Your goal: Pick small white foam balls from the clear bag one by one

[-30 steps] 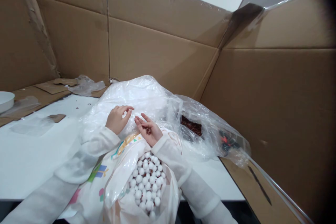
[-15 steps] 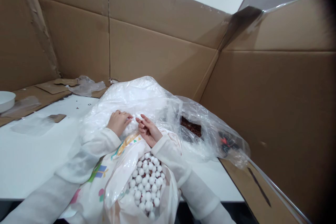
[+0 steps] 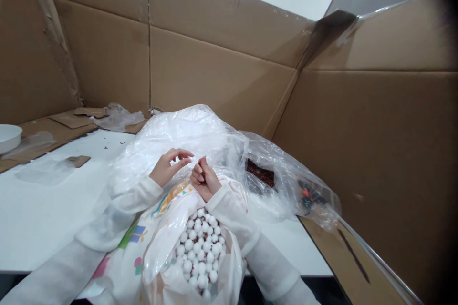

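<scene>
My left hand [image 3: 171, 166] is over the clear plastic bag [image 3: 189, 126], its thumb and fingertips close round a small white ball [image 3: 192, 159]. Just right of it, my right hand [image 3: 205, 178] is palm up with curled fingers and raised thumb; small reddish-brown bits show in the palm. Below the hands, an open white bag with colourful prints [image 3: 157, 257] holds many white balls [image 3: 202, 248] with reddish-brown bits among them.
Within the clear plastic at the right lie a dark brown piece [image 3: 260, 173] and a black-and-red item [image 3: 310, 196]. A white bowl [image 3: 10, 138] stands far left. Cardboard walls [image 3: 222, 52] surround the white table [image 3: 46, 219].
My left hand has lifted and moved right, its fingers stretching toward my right hand. My right hand's fingers have curled in, with the thumb up.
</scene>
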`<state>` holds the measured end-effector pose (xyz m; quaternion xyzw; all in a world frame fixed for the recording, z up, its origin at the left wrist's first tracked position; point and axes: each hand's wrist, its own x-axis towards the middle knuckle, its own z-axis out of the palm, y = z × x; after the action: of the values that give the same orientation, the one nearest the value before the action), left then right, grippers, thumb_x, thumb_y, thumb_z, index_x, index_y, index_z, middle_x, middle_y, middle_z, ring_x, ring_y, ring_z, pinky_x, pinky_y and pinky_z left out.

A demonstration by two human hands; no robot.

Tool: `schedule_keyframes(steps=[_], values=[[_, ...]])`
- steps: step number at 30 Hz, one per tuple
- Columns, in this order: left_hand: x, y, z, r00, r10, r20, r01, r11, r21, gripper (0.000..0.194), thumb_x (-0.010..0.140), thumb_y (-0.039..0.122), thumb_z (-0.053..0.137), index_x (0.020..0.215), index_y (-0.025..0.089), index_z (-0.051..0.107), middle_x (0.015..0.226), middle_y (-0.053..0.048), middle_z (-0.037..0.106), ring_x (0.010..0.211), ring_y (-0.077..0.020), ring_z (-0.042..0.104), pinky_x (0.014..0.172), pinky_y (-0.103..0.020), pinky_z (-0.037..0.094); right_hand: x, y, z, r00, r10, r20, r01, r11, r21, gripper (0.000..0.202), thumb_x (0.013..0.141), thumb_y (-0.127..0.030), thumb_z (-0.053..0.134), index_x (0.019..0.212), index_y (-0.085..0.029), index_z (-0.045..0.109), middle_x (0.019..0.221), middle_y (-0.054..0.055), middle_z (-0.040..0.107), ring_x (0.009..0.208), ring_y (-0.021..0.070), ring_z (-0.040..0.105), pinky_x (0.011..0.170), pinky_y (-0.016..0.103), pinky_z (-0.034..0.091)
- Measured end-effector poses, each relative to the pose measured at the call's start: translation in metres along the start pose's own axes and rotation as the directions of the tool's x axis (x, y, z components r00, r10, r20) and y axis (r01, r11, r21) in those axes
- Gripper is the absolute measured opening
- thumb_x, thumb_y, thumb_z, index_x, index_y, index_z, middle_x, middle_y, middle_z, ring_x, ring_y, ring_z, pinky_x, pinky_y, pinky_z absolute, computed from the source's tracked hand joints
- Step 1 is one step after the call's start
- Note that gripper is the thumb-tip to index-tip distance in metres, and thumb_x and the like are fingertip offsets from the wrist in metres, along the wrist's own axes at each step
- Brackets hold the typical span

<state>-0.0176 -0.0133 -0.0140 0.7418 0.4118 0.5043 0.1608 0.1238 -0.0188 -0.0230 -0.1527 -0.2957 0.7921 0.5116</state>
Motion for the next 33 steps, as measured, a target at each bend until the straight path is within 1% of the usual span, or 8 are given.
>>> schedule_keyframes(steps=[3, 6, 12, 17, 19, 22, 25, 33], values=[[-0.0018, 0.003, 0.0037, 0.999, -0.01, 0.037, 0.014, 0.995, -0.096, 0.018, 0.078, 0.033, 0.056, 0.088, 0.018, 0.06, 0.081, -0.001, 0.061, 0.074, -0.0147, 0.053, 0.066, -0.026, 0.038, -0.0027, -0.002, 0.0018, 1.0, -0.002, 0.009, 0.003, 0.999, -0.054, 0.04, 0.069, -0.044, 0.063, 0.054, -0.018, 0.036, 0.038, -0.011, 0.029, 0.032, 0.0028, 0.017, 0.033, 0.019, 0.012], [-0.003, 0.004, 0.0058, 0.999, 0.011, 0.035, -0.006, 0.99, -0.138, 0.016, 0.077, 0.03, 0.058, 0.086, 0.017, 0.059, 0.081, -0.001, 0.06, 0.072, -0.0138, 0.052, 0.066, -0.026, 0.038, -0.0028, -0.0023, 0.0019, 1.0, -0.001, 0.022, 0.003, 0.997, -0.079, 0.041, 0.067, -0.043, 0.065, 0.053, -0.018, 0.036, 0.036, -0.011, 0.03, 0.031, 0.0025, 0.016, 0.033, 0.02, 0.01], [-0.0036, 0.0019, 0.0051, 1.0, 0.006, 0.006, -0.005, 0.994, -0.108, 0.022, 0.076, 0.029, 0.059, 0.096, 0.018, 0.059, 0.085, -0.002, 0.06, 0.075, -0.0147, 0.053, 0.067, -0.026, 0.039, 0.0, 0.0002, 0.0023, 0.999, -0.045, 0.01, 0.045, 0.996, -0.073, 0.027, 0.067, -0.033, 0.066, 0.064, -0.016, 0.046, 0.045, -0.011, 0.045, 0.03, 0.0002, 0.016, 0.033, 0.018, 0.009], [-0.0032, 0.0021, 0.0043, 0.999, -0.009, -0.048, 0.006, 0.998, -0.061, 0.019, 0.076, 0.032, 0.058, 0.089, 0.018, 0.062, 0.085, -0.003, 0.063, 0.073, -0.0145, 0.053, 0.067, -0.027, 0.041, -0.0013, 0.0005, 0.0044, 0.997, -0.074, -0.03, 0.071, 0.995, -0.074, 0.026, 0.066, -0.034, 0.066, 0.068, -0.016, 0.048, 0.061, -0.008, 0.057, 0.03, -0.0014, 0.019, 0.033, 0.018, 0.01], [-0.0028, 0.0028, 0.0041, 0.999, -0.008, -0.052, 0.005, 0.997, -0.076, 0.018, 0.076, 0.032, 0.059, 0.087, 0.018, 0.062, 0.082, -0.002, 0.064, 0.072, -0.0143, 0.053, 0.067, -0.027, 0.042, -0.0023, 0.0004, 0.0049, 0.995, -0.098, -0.028, 0.095, 0.991, -0.095, 0.03, 0.065, -0.037, 0.066, 0.066, -0.016, 0.046, 0.057, -0.009, 0.053, 0.03, -0.0012, 0.019, 0.033, 0.018, 0.011], [-0.0035, 0.0031, 0.0041, 0.999, 0.006, -0.042, -0.009, 0.997, -0.076, 0.017, 0.074, 0.032, 0.061, 0.082, 0.017, 0.063, 0.076, -0.002, 0.063, 0.07, -0.0143, 0.054, 0.066, -0.026, 0.042, -0.0037, 0.0007, 0.0055, 0.993, -0.106, -0.045, 0.098, 0.985, -0.145, 0.037, 0.066, -0.044, 0.064, 0.061, -0.018, 0.039, 0.045, -0.011, 0.04, 0.03, 0.0005, 0.018, 0.033, 0.019, 0.01], [-0.0056, 0.0025, 0.0045, 0.997, 0.053, -0.047, -0.054, 0.998, -0.032, 0.016, 0.072, 0.031, 0.064, 0.078, 0.017, 0.062, 0.072, -0.001, 0.062, 0.068, -0.0142, 0.053, 0.065, -0.027, 0.041, -0.0044, 0.0024, 0.0061, 0.986, -0.151, -0.072, 0.136, 0.974, -0.179, 0.04, 0.066, -0.045, 0.064, 0.06, -0.019, 0.034, 0.043, -0.012, 0.034, 0.031, 0.0008, 0.018, 0.033, 0.019, 0.008], [-0.0081, 0.0077, 0.0059, 0.95, 0.293, -0.107, -0.287, 0.955, 0.072, 0.008, 0.073, 0.023, 0.063, 0.077, 0.017, 0.058, 0.074, -0.003, 0.06, 0.072, -0.0159, 0.051, 0.066, -0.029, 0.042, -0.0036, 0.007, 0.0067, 0.966, -0.22, -0.133, 0.18, 0.95, -0.256, 0.04, 0.063, -0.041, 0.067, 0.062, -0.02, 0.033, 0.043, -0.012, 0.041, 0.03, 0.0003, 0.02, 0.032, 0.016, 0.009]])
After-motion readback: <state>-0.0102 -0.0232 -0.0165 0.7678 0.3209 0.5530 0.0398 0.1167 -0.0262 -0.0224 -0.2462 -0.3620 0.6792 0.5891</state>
